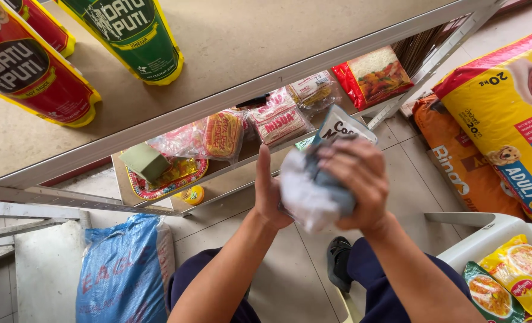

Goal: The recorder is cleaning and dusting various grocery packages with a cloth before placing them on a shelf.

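Note:
Both my hands are raised in the middle of the view, below the edge of a metal shelf [230,96]. A clear plastic packet with a grey and white label [329,140] is held between them. My left hand [268,188] presses flat against its left side. Over the packet's top and right side, my right hand [359,179] presses a crumpled grey and white cloth [305,194].
Pouches of soy sauce [26,69] and vinegar [131,33] stand on the top shelf. Noodle packets [278,116] and a green block [145,161] lie on the lower shelf. Dog food sacks [505,125] lean at right, a blue sack [122,269] at left, a white basket [493,230] at lower right.

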